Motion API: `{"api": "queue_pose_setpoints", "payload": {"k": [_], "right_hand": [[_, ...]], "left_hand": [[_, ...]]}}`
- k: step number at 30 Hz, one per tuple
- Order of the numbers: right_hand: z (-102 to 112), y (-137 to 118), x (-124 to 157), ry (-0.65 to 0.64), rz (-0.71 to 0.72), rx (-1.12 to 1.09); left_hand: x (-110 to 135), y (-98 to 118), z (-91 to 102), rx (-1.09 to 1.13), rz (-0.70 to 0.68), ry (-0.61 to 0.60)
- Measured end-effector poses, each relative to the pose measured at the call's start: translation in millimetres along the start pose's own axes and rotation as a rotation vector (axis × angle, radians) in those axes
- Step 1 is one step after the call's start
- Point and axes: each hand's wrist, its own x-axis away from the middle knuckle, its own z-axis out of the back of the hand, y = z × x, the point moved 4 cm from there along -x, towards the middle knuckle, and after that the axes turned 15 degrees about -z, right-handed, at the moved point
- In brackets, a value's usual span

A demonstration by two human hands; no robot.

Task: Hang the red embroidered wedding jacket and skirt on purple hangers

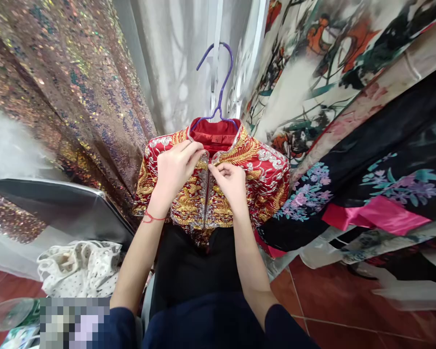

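Observation:
A red jacket (189, 198) with gold and silver embroidery hangs in front of me on a purple hanger (225, 82). Its stand-up collar shows a red lining with a small size label (216, 139). My left hand (178, 162) is closed in a pinch on the collar's front edge, left of the centre opening. Just across the opening, my right hand (229, 182) pinches the other front edge near the top. The two front edges lie close together down to the hem. My fingers hide any fastening at the neck.
Sequinned fabric (83, 72) hangs at the left, above a dark chair back (65, 203) and a white spotted garment (82, 266). Floral printed cloth (312, 63) and a black embroidered garment (349, 165) hang at the right. A plastic bottle (12, 312) lies at lower left.

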Motion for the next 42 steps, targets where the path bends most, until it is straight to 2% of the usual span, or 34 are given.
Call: {"api": "queue_pose_setpoints", "payload": {"k": [2, 5, 7, 8, 10, 13, 18, 21, 25, 29, 34, 42], "right_hand": [[15, -8, 6, 0.089, 0.119, 0.032], [55, -20, 10, 0.402, 0.346, 0.216], [80, -20, 2, 0.576, 0.451, 0.434], [89, -18, -6, 0.603, 0.475, 0.540], [97, -8, -28, 0.546, 0.499, 0.709], [99, 0, -54, 0.455, 0.521, 0.811], [101, -22, -66, 0.519, 0.550, 0.696], [101, -24, -68, 0.477, 0.467, 0.638], [92, -10, -70, 0.453, 0.389, 0.663], [87, -2, -71, 0.541, 0.369, 0.649], [88, 0, -74, 0.592, 0.435, 0.600], [85, 10, -86, 0.608, 0.500, 0.546]], "left_hand": [[-1, -12, 3.9, 0.037, 0.049, 0.042], [5, -46, 8.0, 0.033, 0.107, 0.094], [15, -73, 2.0, 0.048, 0.121, 0.052], [21, -85, -4.5, 0.072, 0.123, 0.003], [33, -103, -18.7, 0.098, 0.142, -0.059], [40, -114, -30.4, 0.048, 0.204, 0.002], [26, -107, -16.6, -0.051, 0.244, 0.192], [23, -110, -12.8, -0.002, 0.277, 0.137], [39, -114, -17.2, 0.128, 0.322, 0.002], [53, -104, -14.3, 0.113, 0.349, 0.062], [60, -85, -13.7, -0.078, 0.379, 0.238], [68, -69, -7.5, -0.148, 0.358, 0.208]]}}
